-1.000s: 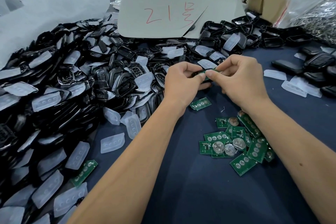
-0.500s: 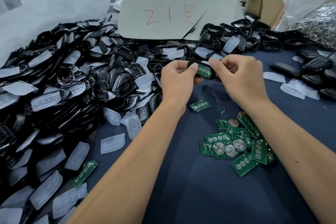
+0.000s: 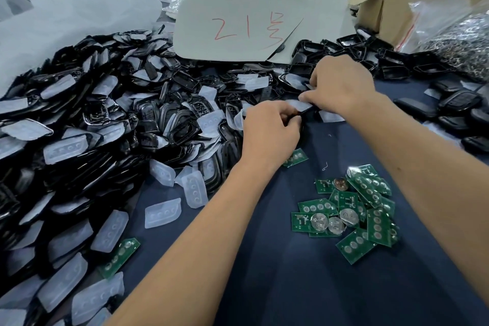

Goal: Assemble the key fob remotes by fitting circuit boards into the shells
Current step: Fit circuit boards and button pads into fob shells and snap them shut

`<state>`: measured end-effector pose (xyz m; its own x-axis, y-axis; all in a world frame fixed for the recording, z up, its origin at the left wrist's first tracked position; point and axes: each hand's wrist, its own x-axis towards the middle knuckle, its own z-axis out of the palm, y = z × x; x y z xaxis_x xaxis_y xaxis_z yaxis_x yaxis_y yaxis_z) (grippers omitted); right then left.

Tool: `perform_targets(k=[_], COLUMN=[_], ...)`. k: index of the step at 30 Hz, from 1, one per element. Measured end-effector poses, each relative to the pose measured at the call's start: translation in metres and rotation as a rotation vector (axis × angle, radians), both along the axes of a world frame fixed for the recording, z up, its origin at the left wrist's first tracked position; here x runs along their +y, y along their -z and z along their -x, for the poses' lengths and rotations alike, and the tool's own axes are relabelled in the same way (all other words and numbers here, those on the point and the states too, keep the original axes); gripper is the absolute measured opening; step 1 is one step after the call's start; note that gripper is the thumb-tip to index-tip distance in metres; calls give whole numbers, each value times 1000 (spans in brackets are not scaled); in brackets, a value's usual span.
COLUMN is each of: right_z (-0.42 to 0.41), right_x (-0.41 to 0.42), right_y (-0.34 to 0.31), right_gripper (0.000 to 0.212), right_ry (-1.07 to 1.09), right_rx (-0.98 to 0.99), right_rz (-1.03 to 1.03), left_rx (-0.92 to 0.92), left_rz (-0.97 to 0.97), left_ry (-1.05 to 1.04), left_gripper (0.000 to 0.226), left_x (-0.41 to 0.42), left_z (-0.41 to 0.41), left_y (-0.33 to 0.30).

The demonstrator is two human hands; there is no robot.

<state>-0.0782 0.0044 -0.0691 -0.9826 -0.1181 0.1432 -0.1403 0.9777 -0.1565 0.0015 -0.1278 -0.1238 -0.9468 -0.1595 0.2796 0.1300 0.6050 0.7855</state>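
My left hand (image 3: 270, 128) and my right hand (image 3: 341, 85) hold one black key fob shell (image 3: 308, 112) between them, just above the blue table (image 3: 291, 286). A translucent button pad (image 3: 300, 105) lies on top of the shell under my right fingertips. No circuit board shows in the shell; my fingers hide its inside. A loose heap of green circuit boards (image 3: 370, 193), some with coin cells, lies below my right forearm. One single board (image 3: 297, 157) sits by my left wrist.
A big heap of black shells (image 3: 105, 119) and translucent pads fills the left half. Loose pads (image 3: 162, 213) and a stray board (image 3: 120, 257) lie at its edge. Closed fobs (image 3: 460, 103) sit right; a cardboard sign (image 3: 251, 26), box (image 3: 383, 13) and bag of metal parts (image 3: 460, 42) stand behind.
The green board seen between my fingers earlier is out of sight now. A translucent pad has appeared on the shell, and my right hand has shifted further from me.
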Motion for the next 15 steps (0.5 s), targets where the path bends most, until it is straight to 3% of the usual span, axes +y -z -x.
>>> perform_targets(k=[3, 9, 12, 15], right_z=[-4, -6, -5, -19], right_x=[-5, 8, 26, 35], right_y=[-8, -6, -8, -6], right_gripper=[11, 18, 22, 18], right_ry=[36, -8, -111, -117], right_rx=[-4, 89, 248, 333], right_rz=[-43, 14, 280, 817], left_rx=[-17, 14, 35, 98], left_rz=[8, 3, -58, -165], left_ry=[17, -2, -4, -13], left_gripper=[6, 6, 6, 5], left_x=[1, 1, 0, 0], left_z=[-1, -2, -2, -3], left_y=[-1, -2, -3, -5])
